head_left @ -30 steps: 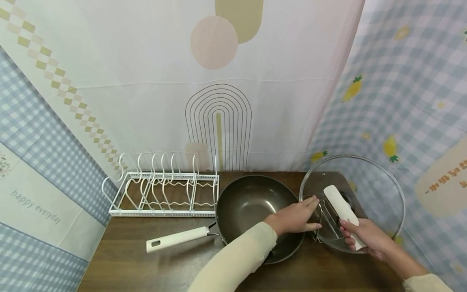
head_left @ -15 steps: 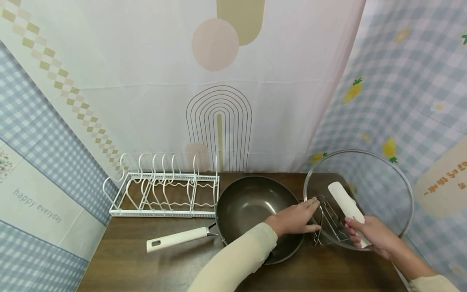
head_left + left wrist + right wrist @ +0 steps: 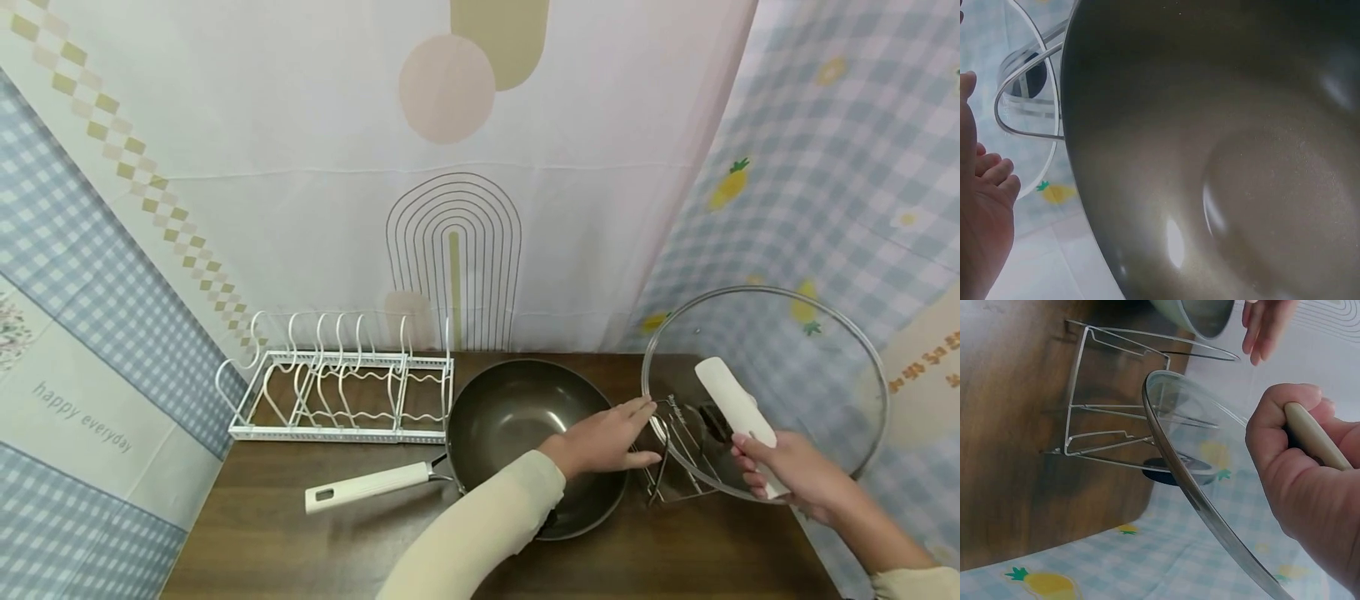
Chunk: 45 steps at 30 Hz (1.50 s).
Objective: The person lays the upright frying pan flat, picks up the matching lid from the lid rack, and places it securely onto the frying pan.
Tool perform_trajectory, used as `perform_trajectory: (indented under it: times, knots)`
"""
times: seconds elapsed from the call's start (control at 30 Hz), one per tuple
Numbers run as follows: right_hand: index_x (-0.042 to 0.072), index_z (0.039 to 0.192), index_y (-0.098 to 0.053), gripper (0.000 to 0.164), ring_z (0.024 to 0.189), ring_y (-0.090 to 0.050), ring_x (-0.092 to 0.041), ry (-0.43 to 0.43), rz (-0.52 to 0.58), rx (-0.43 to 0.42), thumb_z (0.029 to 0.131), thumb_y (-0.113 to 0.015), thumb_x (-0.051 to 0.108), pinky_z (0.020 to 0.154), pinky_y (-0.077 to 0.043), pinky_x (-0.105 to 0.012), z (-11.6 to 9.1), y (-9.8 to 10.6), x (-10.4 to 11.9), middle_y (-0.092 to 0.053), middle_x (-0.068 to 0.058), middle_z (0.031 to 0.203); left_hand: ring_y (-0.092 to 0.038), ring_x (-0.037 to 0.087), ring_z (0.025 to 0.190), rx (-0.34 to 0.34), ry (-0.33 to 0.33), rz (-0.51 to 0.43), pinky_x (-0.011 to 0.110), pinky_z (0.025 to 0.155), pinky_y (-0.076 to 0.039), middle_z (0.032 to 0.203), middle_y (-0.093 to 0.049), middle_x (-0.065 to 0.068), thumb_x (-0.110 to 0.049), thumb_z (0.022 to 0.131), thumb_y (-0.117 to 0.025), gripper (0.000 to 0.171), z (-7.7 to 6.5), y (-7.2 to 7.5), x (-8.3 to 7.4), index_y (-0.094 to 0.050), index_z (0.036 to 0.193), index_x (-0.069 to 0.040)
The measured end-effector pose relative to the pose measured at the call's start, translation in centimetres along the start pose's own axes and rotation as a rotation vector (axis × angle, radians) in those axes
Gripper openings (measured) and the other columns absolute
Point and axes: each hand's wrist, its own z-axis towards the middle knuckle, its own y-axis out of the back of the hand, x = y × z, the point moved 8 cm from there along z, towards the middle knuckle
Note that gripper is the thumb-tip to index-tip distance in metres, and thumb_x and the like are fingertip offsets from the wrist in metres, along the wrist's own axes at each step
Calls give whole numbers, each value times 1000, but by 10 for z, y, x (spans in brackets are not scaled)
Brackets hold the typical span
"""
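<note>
My right hand [image 3: 787, 471] grips the white handle [image 3: 735, 404] of a large clear glass pot lid [image 3: 1194, 487] with a metal rim, holding it raised and tilted. Beneath and partly behind the glass stands a thin wire lid stand [image 3: 1075, 428] on the tabletop. My left hand [image 3: 611, 437] reaches across a dark wok [image 3: 510, 408], fingers straight, near the stand's upright loop [image 3: 1007, 103]. A gap shows between those fingers and the loop in the right wrist view; the hand holds nothing. The wok has a white handle [image 3: 367, 487] pointing left.
Left of the wok, a white rack [image 3: 337, 433] with several upright wire dividers stands along the back of the brown wooden table [image 3: 300, 554]. A dark round piece [image 3: 1154, 472] shows by the stand. Printed curtains [image 3: 600, 208] hang behind and on both sides.
My right hand has moved the lid to the right and somewhat upward, away from the left hand, showing more of the wire stand. My left hand stays almost still.
</note>
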Motion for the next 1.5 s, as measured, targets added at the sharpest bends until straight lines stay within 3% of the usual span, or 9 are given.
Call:
perform_trajectory:
  times: [0.67, 1.03, 1.13, 1.3, 1.4, 1.5]
  knots:
    - [7, 99, -50, 28, 60, -52, -9, 72, -127, -32, 114, -36, 26, 51, -53, -31, -20, 29, 46, -55, 6, 76, -36, 14, 153, -68, -15, -68, 21, 123, -30, 168, -33, 5, -60, 103, -50, 79, -16, 25, 6, -29, 162, -12]
    - [3, 104, -45, 31, 61, -52, -13, 68, -168, -113, 114, -37, 31, 52, -52, -36, -22, 33, 67, -53, 2, 77, -46, 18, 148, -156, -23, -93, 26, 118, -41, 166, -37, 6, -55, 103, -55, 76, -41, 48, 15, -33, 161, -11]
    - [2, 103, -45, 29, 61, -52, -12, 95, -130, -101, 114, -38, 28, 51, -51, -36, -21, 31, 69, -53, 1, 77, -47, 19, 146, -179, -19, -97, 27, 117, -42, 165, -39, 6, -55, 103, -56, 76, -47, 54, 18, -35, 160, -11]
    - [2, 103, -42, 19, 61, -51, -12, 167, 26, -27, 114, -37, 17, 49, -48, -34, -17, 24, 73, -53, 0, 77, -50, 18, 144, -222, -1, -97, 31, 115, -46, 164, -42, 4, -56, 102, -58, 74, -58, 66, 25, -38, 158, -12]
    - [2, 104, -46, 19, 62, -49, -13, 188, 120, 19, 114, -36, 15, 49, -40, -35, -15, 20, 74, -54, 1, 79, -52, 19, 142, -259, -5, -89, 33, 113, -48, 161, -45, 5, -53, 100, -62, 74, -67, 74, 28, -41, 157, -10]
    - [2, 105, -51, 22, 63, -45, -14, 202, 202, 69, 114, -34, 14, 51, -40, -33, -15, 18, 75, -55, 0, 81, -52, 18, 143, -284, -7, -86, 32, 114, -47, 160, -48, 6, -52, 100, -64, 73, -76, 79, 31, -44, 155, -10]
